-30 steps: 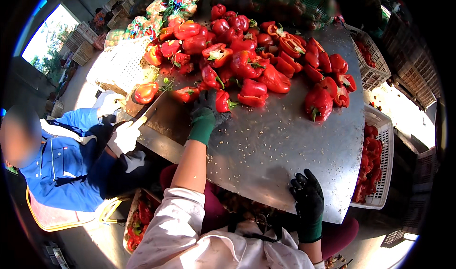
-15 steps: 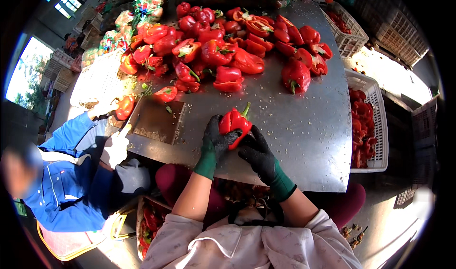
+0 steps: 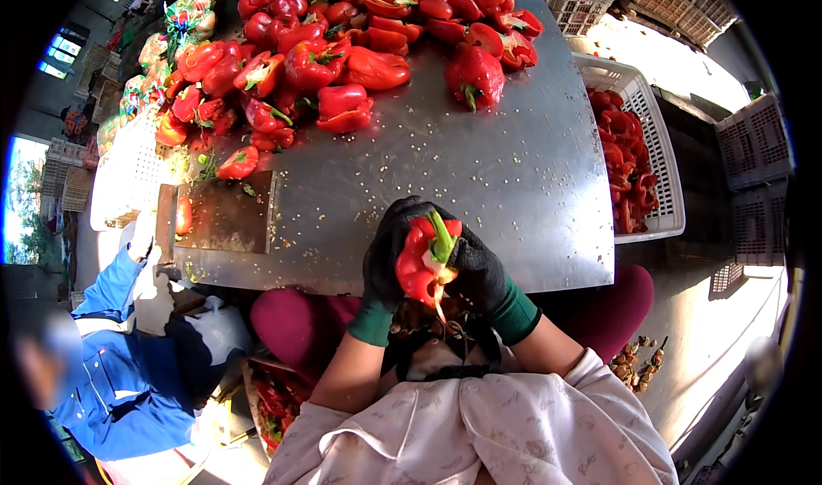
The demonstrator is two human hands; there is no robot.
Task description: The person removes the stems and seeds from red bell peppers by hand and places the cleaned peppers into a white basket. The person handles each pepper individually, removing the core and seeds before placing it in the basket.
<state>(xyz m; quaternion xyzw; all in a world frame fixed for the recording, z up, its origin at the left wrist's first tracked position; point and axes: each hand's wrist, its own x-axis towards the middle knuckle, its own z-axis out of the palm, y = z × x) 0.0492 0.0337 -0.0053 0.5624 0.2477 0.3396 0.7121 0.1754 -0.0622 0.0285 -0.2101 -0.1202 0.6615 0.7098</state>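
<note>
A red bell pepper [image 3: 413,269] is held between my two black-and-green gloved hands, just off the near edge of the metal table [image 3: 514,185]. My left hand [image 3: 383,249] wraps round its left side. On the other side, my right hand [image 3: 482,268] is closed against it near the thick green stem [image 3: 442,238]. Pale inner flesh shows at the stem's base, so the pepper looks broken open there. A thin strip hangs from its lower end. The fingertips are partly hidden behind the pepper.
Whole and split red peppers [image 3: 312,61] are heaped across the table's far side. A white crate [image 3: 664,172] of pepper pieces stands at the right. To the left, a co-worker in a blue jacket [image 3: 120,382] sits by a brown board [image 3: 227,215]. Small pale seeds dot the tabletop.
Both hands have brought the pepper closer to me, over the table edge. My right hand has closed onto it, and pale flesh now shows by the stem. The view has shifted.
</note>
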